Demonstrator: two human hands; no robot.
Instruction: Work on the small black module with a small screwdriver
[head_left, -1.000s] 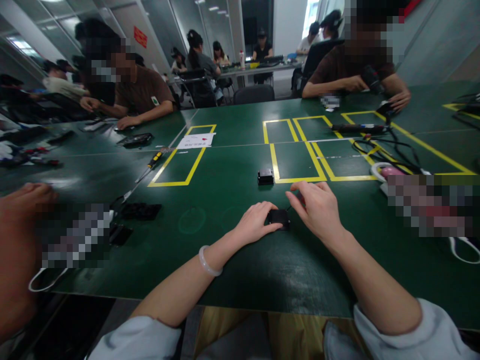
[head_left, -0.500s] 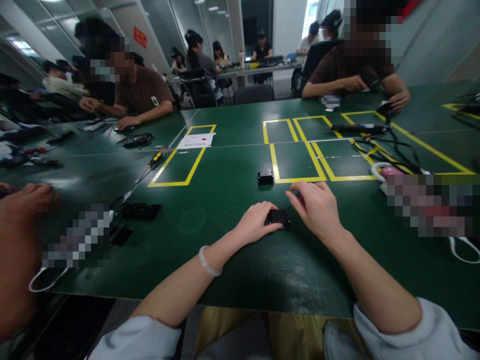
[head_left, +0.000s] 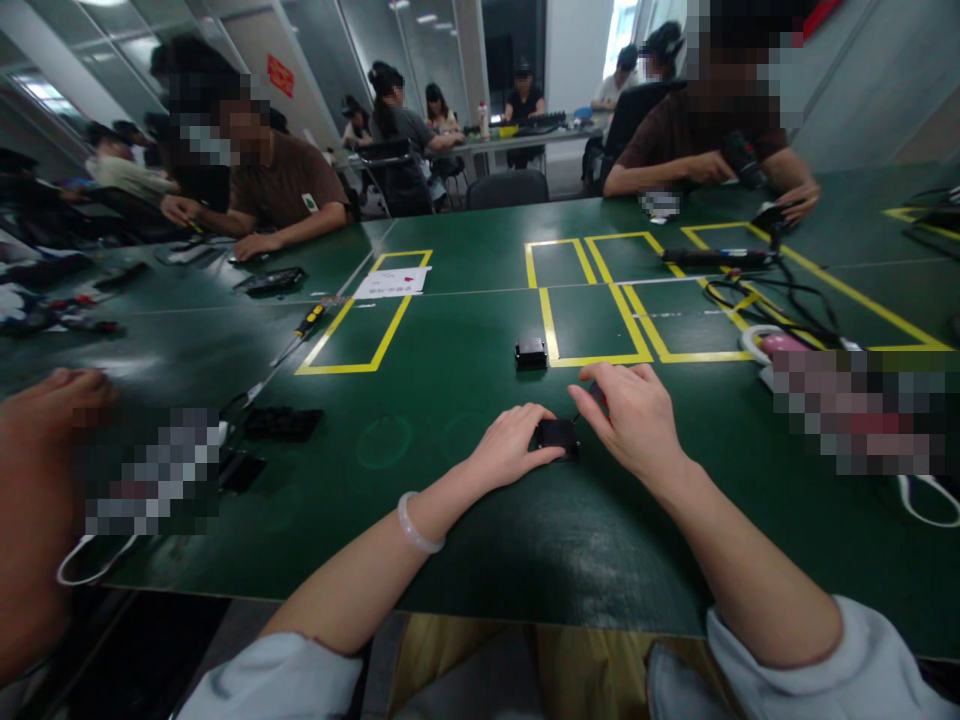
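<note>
My left hand [head_left: 511, 443] grips a small black box-shaped part [head_left: 559, 438] against the green table, fingers at its far side and thumb along its near edge. Closed around a small dark screwdriver [head_left: 598, 393], my right hand [head_left: 637, 415] is just right of that part. The tool's thin shaft slants down to the part's far right corner; its tip is too small to make out, and my fingers mostly cover the handle. A second black box-shaped part [head_left: 531, 353] sits farther back on the table, apart from both hands.
Yellow tape outlines [head_left: 600, 360] mark the table ahead. A yellow-and-black screwdriver [head_left: 310, 318] and a white paper [head_left: 392, 282] lie left of centre. Black cables [head_left: 795, 300] and a pink item [head_left: 780, 343] are at right. A co-worker's hand [head_left: 60, 420] is at far left; two people sit opposite.
My right hand has shifted very slightly, its thumb and fingers turning a little on the screwdriver. My left hand and both black parts stay in place.
</note>
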